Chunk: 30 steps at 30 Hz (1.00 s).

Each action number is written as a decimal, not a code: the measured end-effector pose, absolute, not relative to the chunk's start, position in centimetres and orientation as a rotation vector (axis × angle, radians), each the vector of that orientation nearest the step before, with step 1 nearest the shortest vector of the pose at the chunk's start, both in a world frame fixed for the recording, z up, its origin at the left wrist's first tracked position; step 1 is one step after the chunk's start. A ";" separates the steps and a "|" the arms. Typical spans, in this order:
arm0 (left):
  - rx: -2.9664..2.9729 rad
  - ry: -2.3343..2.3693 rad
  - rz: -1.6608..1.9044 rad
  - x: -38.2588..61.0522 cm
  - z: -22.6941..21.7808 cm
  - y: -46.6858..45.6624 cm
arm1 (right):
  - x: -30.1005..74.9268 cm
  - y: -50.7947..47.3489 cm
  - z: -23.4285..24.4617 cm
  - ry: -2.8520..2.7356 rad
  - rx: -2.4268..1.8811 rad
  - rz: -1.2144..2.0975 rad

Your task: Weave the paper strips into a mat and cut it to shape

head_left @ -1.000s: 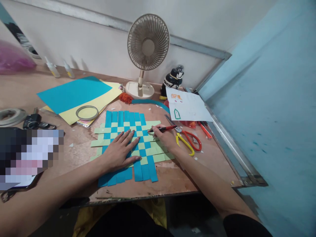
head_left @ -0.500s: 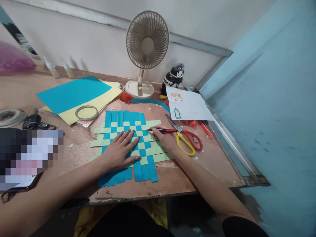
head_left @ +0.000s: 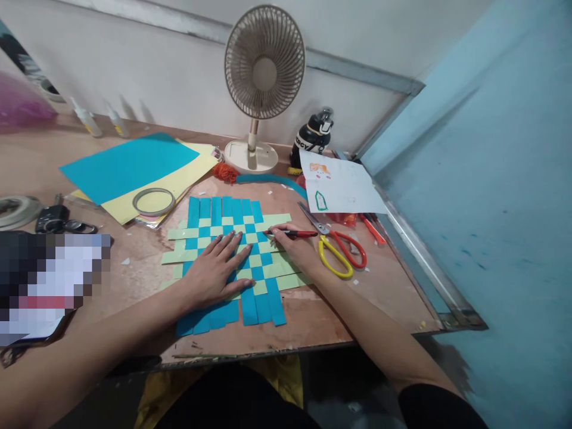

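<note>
A mat woven from blue and pale green paper strips [head_left: 255, 260] lies on the table, its strip ends sticking out on all sides. My left hand [head_left: 214, 268] rests flat on it with the fingers spread. Between the fingers of my right hand [head_left: 295, 245] is a red and black pen [head_left: 304, 234], its tip at the mat's upper right squares. Just right of that hand lies a pair of scissors [head_left: 336, 256] with one yellow and one red handle, blades apart. Part of the weave is hidden under my left hand.
A fan [head_left: 264, 74] and a black bottle [head_left: 311, 140] stand at the back. Blue paper [head_left: 134, 164], a tape ring [head_left: 154, 202], keys [head_left: 52, 218] and a blurred-out phone [head_left: 53, 286] lie left. A drawing sheet [head_left: 342, 182] lies right, near the wall.
The view has shifted slightly, so most things sit a little higher in the picture. Both hands stay on the mat, and the pen tip has barely moved.
</note>
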<state>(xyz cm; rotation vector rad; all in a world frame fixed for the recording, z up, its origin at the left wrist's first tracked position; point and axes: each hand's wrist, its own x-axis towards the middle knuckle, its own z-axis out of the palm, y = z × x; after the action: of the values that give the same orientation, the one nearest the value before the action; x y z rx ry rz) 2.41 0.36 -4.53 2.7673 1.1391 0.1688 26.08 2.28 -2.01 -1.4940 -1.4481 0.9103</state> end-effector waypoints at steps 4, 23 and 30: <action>2.774 1.132 0.171 2.4 -4.6 0.4 | 26.3 2.4 -2.3 -1.443 -1.503 0.901; 2.810 1.129 0.187 2.3 -4.9 0.4 | 25.9 1.9 -1.4 -1.452 -1.505 0.985; 2.796 1.134 0.156 2.4 -4.6 0.4 | 26.4 1.9 -0.8 -1.410 -1.490 0.920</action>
<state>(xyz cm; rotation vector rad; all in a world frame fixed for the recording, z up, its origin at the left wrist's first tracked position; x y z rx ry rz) 2.36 0.43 -4.62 2.7962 1.1342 0.1565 26.40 1.92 -0.83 -1.4899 -1.4105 0.9203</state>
